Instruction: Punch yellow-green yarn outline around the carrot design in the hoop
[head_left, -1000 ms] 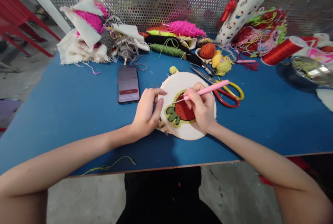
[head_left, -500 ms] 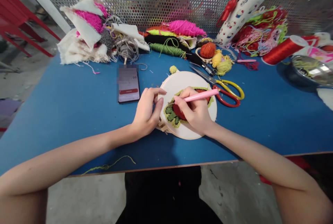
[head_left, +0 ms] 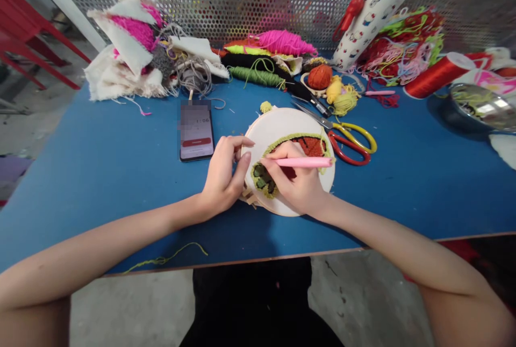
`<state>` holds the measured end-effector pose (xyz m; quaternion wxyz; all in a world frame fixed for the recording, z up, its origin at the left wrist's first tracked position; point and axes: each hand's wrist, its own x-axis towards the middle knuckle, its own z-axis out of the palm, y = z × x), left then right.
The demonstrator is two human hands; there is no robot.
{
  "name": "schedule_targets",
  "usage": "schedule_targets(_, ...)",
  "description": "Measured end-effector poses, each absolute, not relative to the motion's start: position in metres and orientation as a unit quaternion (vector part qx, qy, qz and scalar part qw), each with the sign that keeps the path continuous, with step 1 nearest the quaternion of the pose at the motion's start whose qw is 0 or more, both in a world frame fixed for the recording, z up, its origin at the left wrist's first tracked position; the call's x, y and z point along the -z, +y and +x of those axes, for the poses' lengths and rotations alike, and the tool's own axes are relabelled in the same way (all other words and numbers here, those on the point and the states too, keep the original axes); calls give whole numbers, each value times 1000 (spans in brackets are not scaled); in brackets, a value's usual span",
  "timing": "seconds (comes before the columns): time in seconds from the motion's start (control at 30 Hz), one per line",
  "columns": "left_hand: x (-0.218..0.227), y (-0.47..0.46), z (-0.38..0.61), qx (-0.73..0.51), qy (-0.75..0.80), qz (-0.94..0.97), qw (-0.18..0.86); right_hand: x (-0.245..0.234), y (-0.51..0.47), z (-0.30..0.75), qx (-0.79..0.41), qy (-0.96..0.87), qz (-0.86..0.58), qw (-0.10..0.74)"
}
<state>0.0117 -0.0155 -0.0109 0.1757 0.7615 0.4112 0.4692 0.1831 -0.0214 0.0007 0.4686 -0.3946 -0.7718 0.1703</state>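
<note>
My right hand (head_left: 300,183) is closed round a pink punch needle (head_left: 310,162), which lies nearly level, its tip end at the left beside the yellow-green edge of the stitching. White cloth is stretched in a round embroidery hoop (head_left: 258,121). On it a looped-yarn motif (head_left: 310,145) shows red, dark green and black inside a yellow-green border; my right hand covers part of it. My left hand (head_left: 226,175) grips the hoop's left rim, thumb and forefinger over the cloth and the other fingers hidden. Yellow-green yarn hangs by the needle's back end.
Scissors (head_left: 350,140) lie right of the hoop and a phone (head_left: 196,137) left of it. Yarn bundles (head_left: 258,73), a patterned tumbler (head_left: 368,24), a red thread spool (head_left: 437,76) and a metal bowl (head_left: 479,108) line the back. A loose yarn strand (head_left: 169,258) lies at the front edge.
My right hand has tipped the punch needle from a slant to nearly level, its back end now lower. My left hand stays on the hoop.
</note>
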Motion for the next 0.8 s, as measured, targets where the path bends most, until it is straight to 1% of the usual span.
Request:
schedule_targets(0.1, 10, -16, 11, -471, 396, 769, 173, -2, -20, 183, -168, -791, -389, 442)
schedule_targets(0.17, 9, -16, 11, -469, 391, 773, 172, -3, -18, 184, -195, -784, -388, 444)
schedule_targets(0.33, 10, -15, 12, -457, 413, 764, 190, -2, -16, 186, -401, -638, -397, 524)
schedule_targets(0.4, 10, -15, 12, -455, 415, 764, 193, -2, -15, 186, -443, -586, -392, 553)
schedule_targets(0.57, 11, -14, 12, -454, 413, 767, 188, -5, -13, 186, -451, -544, -386, 592)
schedule_targets(0.8, 10, -14, 11, -450, 413, 771, 181, -4, -12, 185, -435, -550, -397, 592)
